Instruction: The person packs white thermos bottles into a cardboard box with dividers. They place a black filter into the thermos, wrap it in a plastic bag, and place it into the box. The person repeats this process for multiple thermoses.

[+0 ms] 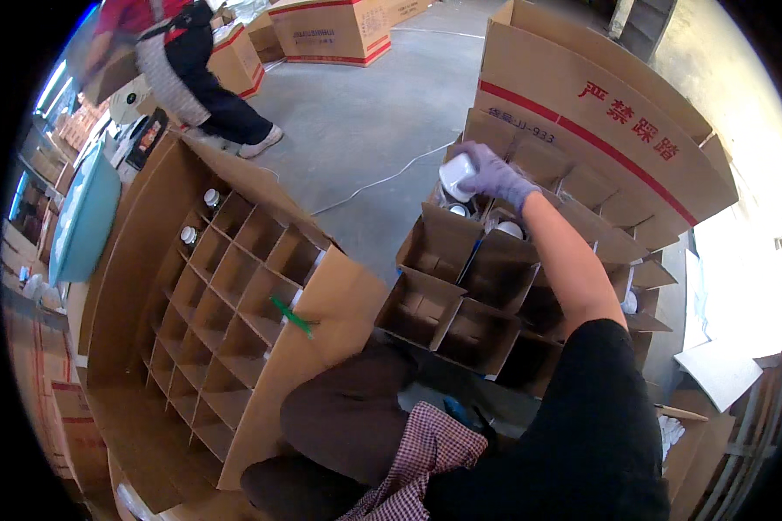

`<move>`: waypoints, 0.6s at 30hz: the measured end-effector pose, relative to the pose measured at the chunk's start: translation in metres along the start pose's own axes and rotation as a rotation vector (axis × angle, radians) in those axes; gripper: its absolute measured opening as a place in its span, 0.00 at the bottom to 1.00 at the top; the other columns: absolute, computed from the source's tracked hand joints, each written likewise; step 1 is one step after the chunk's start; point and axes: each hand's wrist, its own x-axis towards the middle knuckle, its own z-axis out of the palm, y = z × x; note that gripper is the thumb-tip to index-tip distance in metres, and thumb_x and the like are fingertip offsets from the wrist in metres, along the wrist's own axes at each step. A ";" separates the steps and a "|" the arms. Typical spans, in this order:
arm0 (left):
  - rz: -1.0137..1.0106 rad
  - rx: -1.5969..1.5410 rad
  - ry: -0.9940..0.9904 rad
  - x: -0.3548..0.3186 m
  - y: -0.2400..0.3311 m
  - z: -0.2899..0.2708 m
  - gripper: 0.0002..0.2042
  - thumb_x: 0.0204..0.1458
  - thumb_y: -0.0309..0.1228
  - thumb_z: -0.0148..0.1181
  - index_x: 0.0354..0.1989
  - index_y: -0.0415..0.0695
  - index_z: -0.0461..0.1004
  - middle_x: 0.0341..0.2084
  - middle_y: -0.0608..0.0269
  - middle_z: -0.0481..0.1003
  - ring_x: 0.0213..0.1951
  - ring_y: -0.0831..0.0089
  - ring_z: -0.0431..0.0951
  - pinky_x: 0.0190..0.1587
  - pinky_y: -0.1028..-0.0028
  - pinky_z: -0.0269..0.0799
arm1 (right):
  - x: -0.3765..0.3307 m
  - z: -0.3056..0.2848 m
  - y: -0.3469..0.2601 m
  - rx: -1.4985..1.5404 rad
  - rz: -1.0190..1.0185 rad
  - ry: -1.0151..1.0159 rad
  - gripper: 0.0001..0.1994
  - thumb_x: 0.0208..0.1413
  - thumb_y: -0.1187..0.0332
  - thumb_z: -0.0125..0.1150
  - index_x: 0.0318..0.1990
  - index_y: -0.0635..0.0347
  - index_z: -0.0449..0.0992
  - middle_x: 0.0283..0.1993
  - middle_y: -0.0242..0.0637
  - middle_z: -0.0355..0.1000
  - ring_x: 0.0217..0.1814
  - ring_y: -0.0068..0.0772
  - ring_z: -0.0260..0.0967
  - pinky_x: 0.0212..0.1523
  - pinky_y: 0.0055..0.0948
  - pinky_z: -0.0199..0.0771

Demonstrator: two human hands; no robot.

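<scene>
My right hand [493, 176], in a pale purple glove, is closed around a smooth white rounded container [456, 177]; its exact kind does not show. It hangs over the far left corner of a divided cardboard box [582, 130] on my right. Under it, a white-topped item [458, 209] stands in a cell, and another white round top [509, 229] shows beside it. Several nearer cells hold nothing that I can see. My left hand is not in view.
Another divided carton [356, 291] stands on my left, with a bottle [212, 198] in a far cell and green tape [292, 316] on its flap. A blue basin [82, 213] is beyond it. A person [191, 74] walks at far left. A white cord [382, 181] crosses the floor.
</scene>
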 end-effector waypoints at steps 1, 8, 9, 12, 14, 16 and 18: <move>-0.008 0.006 -0.005 -0.003 0.000 -0.002 0.34 0.61 0.29 0.63 0.72 0.37 0.54 0.66 0.42 0.62 0.61 0.55 0.69 0.60 0.60 0.72 | 0.005 0.012 0.001 -0.161 -0.021 -0.120 0.42 0.35 0.63 0.73 0.65 0.52 0.65 0.57 0.51 0.66 0.58 0.55 0.69 0.63 0.44 0.71; 0.066 0.099 -0.066 -0.019 -0.006 0.008 0.34 0.62 0.34 0.62 0.72 0.37 0.53 0.68 0.43 0.60 0.62 0.52 0.68 0.61 0.57 0.71 | 0.012 0.092 0.061 -0.613 -0.398 -0.433 0.24 0.62 0.69 0.51 0.67 0.47 0.64 0.68 0.48 0.61 0.60 0.54 0.72 0.57 0.46 0.76; 0.141 0.210 -0.063 -0.021 -0.013 0.007 0.33 0.63 0.36 0.60 0.72 0.37 0.53 0.68 0.44 0.61 0.62 0.52 0.69 0.62 0.56 0.70 | 0.013 0.100 0.062 -0.660 -0.290 -0.511 0.25 0.64 0.66 0.49 0.68 0.47 0.63 0.71 0.47 0.58 0.64 0.55 0.68 0.60 0.47 0.74; 0.029 0.137 0.044 -0.038 -0.001 0.008 0.40 0.49 0.27 0.67 0.72 0.40 0.56 0.67 0.54 0.62 0.63 0.60 0.66 0.65 0.63 0.63 | 0.021 0.114 0.068 -0.789 -0.137 -0.635 0.25 0.65 0.63 0.48 0.69 0.47 0.62 0.73 0.45 0.56 0.68 0.55 0.64 0.63 0.47 0.72; -0.018 0.160 0.110 -0.050 0.020 0.010 0.39 0.48 0.27 0.68 0.71 0.40 0.58 0.65 0.53 0.64 0.61 0.59 0.68 0.64 0.63 0.65 | 0.030 0.118 0.074 -0.823 -0.133 -0.631 0.24 0.65 0.64 0.48 0.69 0.48 0.62 0.72 0.45 0.57 0.68 0.54 0.64 0.63 0.46 0.71; -0.066 0.184 0.128 -0.056 0.028 0.011 0.38 0.48 0.28 0.68 0.70 0.39 0.59 0.64 0.51 0.65 0.60 0.57 0.69 0.63 0.63 0.66 | 0.036 0.113 0.079 -0.844 -0.106 -0.609 0.24 0.65 0.64 0.49 0.68 0.49 0.63 0.72 0.45 0.57 0.68 0.53 0.64 0.63 0.45 0.71; -0.145 0.184 0.132 -0.070 0.036 0.008 0.37 0.48 0.29 0.68 0.69 0.39 0.60 0.64 0.48 0.65 0.59 0.55 0.71 0.63 0.63 0.66 | 0.048 0.116 0.078 -0.861 -0.106 -0.580 0.24 0.65 0.64 0.49 0.68 0.50 0.64 0.71 0.45 0.58 0.67 0.52 0.65 0.64 0.45 0.70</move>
